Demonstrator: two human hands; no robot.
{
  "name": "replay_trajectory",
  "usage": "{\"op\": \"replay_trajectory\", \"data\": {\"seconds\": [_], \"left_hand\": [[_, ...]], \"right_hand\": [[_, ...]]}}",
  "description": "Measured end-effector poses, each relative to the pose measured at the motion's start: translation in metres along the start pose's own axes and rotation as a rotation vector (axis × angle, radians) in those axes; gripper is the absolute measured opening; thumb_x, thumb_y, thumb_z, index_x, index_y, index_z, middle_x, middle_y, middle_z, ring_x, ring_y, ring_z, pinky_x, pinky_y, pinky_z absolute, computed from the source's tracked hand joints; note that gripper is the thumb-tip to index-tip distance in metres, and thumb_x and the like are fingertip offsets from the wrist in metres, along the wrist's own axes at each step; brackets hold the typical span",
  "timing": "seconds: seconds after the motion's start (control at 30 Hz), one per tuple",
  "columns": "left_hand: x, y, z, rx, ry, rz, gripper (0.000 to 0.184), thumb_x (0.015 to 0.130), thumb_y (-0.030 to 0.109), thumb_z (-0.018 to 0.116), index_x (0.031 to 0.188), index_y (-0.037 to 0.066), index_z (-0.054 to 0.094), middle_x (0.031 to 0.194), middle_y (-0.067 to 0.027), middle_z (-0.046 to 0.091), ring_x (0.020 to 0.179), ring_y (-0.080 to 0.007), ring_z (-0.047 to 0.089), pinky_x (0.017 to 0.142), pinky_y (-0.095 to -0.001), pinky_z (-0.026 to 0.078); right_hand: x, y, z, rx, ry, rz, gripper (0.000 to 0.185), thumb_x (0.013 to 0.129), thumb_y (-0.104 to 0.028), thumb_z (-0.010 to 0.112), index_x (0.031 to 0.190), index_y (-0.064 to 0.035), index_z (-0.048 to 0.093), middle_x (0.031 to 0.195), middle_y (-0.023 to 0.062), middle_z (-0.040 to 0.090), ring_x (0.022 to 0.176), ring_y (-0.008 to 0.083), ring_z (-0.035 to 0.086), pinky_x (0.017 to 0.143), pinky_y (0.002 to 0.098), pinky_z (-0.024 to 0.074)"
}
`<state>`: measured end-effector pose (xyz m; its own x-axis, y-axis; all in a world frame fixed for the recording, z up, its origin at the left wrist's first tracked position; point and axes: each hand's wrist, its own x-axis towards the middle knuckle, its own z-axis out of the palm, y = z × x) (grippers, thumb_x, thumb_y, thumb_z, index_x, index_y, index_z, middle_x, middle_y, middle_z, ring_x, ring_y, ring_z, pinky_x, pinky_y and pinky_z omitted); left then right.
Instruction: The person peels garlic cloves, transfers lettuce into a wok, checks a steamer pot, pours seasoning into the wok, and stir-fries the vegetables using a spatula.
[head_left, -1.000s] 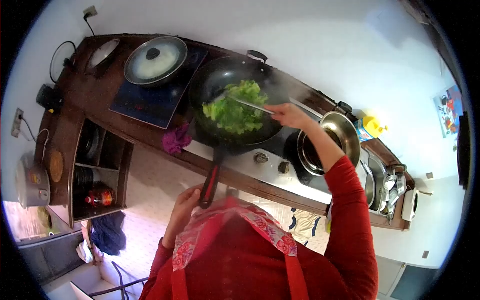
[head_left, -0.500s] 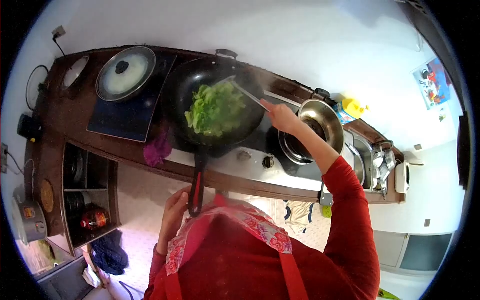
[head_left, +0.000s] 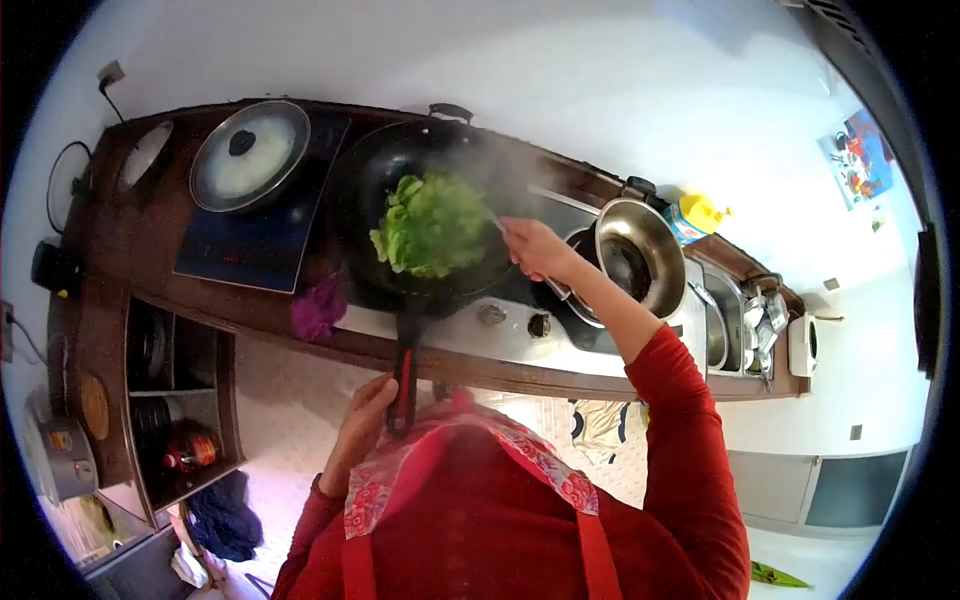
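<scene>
A dark wok (head_left: 365,200) with steam rising from it holds chopped green leafy vegetables (head_left: 432,228). My right hand (head_left: 540,248) is closed around the handle of a metal spatula (head_left: 497,220), over the wok's right rim. The spatula's handle end sticks out below my hand, while its head is hidden among the leaves and steam. My left hand (head_left: 368,412) is low at the wok's black and red handle (head_left: 403,385), its fingers curled against the handle's left side and partly hidden.
Left of the wok, a lidded pan (head_left: 250,155) sits on an induction cooktop (head_left: 240,245), with a purple cloth (head_left: 318,308) near the counter edge. To the right are a steel pan (head_left: 650,250), a yellow-capped bottle (head_left: 695,215) and a sink (head_left: 728,320) with dishes beside it.
My right hand has moved left and slightly down with the spatula, which is now tilted more steeply. More steam hangs over the wok. My left hand stays by the wok handle.
</scene>
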<state>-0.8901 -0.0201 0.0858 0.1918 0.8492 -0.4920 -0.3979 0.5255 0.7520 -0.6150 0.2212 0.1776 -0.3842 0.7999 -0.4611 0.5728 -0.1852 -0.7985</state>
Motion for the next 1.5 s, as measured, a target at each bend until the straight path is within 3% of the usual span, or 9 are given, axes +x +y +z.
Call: {"op": "replay_trajectory", "data": {"seconds": [0.37, 0.47, 0.5, 0.67, 0.8, 0.93, 1.23, 1.33, 1.5], "left_hand": [[-0.021, 0.029, 0.018, -0.256, -0.098, -0.029, 0.044, 0.095, 0.030, 0.050, 0.122, -0.005, 0.047, 0.096, -0.0067, 0.060, 0.073, -0.0112, 0.056, 0.063, -0.0243, 0.047], [-0.019, 0.027, 0.010, -0.205, -0.154, -0.019, 0.043, 0.094, 0.030, 0.051, 0.120, -0.005, 0.049, 0.092, -0.0055, 0.060, 0.072, -0.0105, 0.055, 0.061, -0.0232, 0.046], [-0.016, 0.024, 0.009, -0.197, -0.152, -0.016, 0.043, 0.094, 0.031, 0.051, 0.119, -0.004, 0.049, 0.090, -0.0050, 0.060, 0.071, -0.0103, 0.055, 0.060, -0.0228, 0.045], [-0.011, 0.015, 0.004, -0.177, -0.134, -0.053, 0.043, 0.092, 0.033, 0.054, 0.117, -0.002, 0.051, 0.094, -0.0085, 0.063, 0.082, -0.0160, 0.061, 0.072, -0.0278, 0.048], [-0.016, 0.019, 0.010, -0.092, -0.102, -0.100, 0.039, 0.092, 0.032, 0.055, 0.112, -0.002, 0.054, 0.093, -0.0091, 0.063, 0.082, -0.0165, 0.061, 0.074, -0.0290, 0.048], [-0.016, 0.010, 0.008, -0.068, -0.100, -0.056, 0.042, 0.092, 0.031, 0.055, 0.119, -0.002, 0.052, 0.082, -0.0005, 0.056, 0.070, -0.0073, 0.049, 0.060, -0.0201, 0.040], [-0.013, 0.017, 0.007, -0.096, -0.129, -0.103, 0.034, 0.092, 0.028, 0.055, 0.108, -0.002, 0.056, 0.094, -0.0074, 0.062, 0.083, -0.0151, 0.060, 0.073, -0.0287, 0.048], [-0.013, 0.013, 0.005, -0.059, -0.116, -0.076, 0.035, 0.092, 0.029, 0.054, 0.108, -0.002, 0.056, 0.094, -0.0069, 0.062, 0.081, -0.0145, 0.059, 0.073, -0.0281, 0.047], [-0.019, 0.014, 0.013, -0.143, -0.088, -0.096, 0.035, 0.092, 0.029, 0.054, 0.108, -0.002, 0.057, 0.093, -0.0067, 0.061, 0.081, -0.0143, 0.058, 0.073, -0.0268, 0.046]], "right_hand": [[-0.087, -0.018, -0.037, 0.064, 0.010, 0.228, 0.036, 0.095, -0.017, 0.046, 0.130, -0.0083, 0.048, 0.060, -0.0013, 0.045, 0.044, 0.0062, 0.043, 0.037, 0.0222, 0.0354], [-0.104, -0.033, -0.064, -0.581, 0.103, -0.003, 0.037, 0.090, -0.012, 0.052, 0.127, -0.0077, 0.052, 0.059, -0.0025, 0.048, 0.048, 0.0053, 0.042, 0.043, 0.0234, 0.0365], [-0.109, -0.039, -0.074, -0.719, 0.109, -0.124, 0.034, 0.087, -0.010, 0.057, 0.120, -0.0027, 0.055, 0.059, 0.0072, 0.049, 0.056, 0.0095, 0.048, 0.053, 0.0280, 0.0406], [-0.088, -0.026, -0.070, -1.055, -0.085, -0.201, 0.046, 0.085, -0.011, 0.054, 0.130, -0.0047, 0.047, 0.071, 0.0156, 0.061, 0.061, 0.0236, 0.058, 0.061, 0.0349, 0.0466], [-0.078, -0.023, -0.057, -1.100, -0.049, -0.307, 0.056, 0.079, -0.007, 0.054, 0.133, -0.0006, 0.039, 0.081, 0.0244, 0.060, 0.074, 0.0364, 0.060, 0.072, 0.0421, 0.0461], [-0.124, -0.091, -0.072, -1.023, -0.173, -0.174, 0.050, 0.079, -0.006, 0.053, 0.128, -0.0014, 0.046, 0.079, 0.0238, 0.059, 0.073, 0.0343, 0.059, 0.069, 0.0422, 0.0454], [-0.107, -0.049, -0.038, -0.963, -0.087, -0.270, 0.041, 0.081, -0.006, 0.050, 0.122, -0.0010, 0.052, 0.081, 0.0253, 0.060, 0.075, 0.0381, 0.060, 0.069, 0.0438, 0.0468], [-0.126, -0.072, -0.041, -0.790, -0.166, -0.215, 0.047, 0.085, -0.007, 0.052, 0.132, -0.0041, 0.045, 0.063, 0.0139, 0.055, 0.047, 0.0118, 0.046, 0.046, 0.0299, 0.0405], [-0.126, -0.054, -0.018, -0.197, -0.292, 0.132, 0.048, 0.089, -0.007, 0.053, 0.136, -0.0093, 0.042, 0.073, 0.0004, 0.058, 0.046, 0.0024, 0.041, 0.038, 0.0187, 0.0348]]}}
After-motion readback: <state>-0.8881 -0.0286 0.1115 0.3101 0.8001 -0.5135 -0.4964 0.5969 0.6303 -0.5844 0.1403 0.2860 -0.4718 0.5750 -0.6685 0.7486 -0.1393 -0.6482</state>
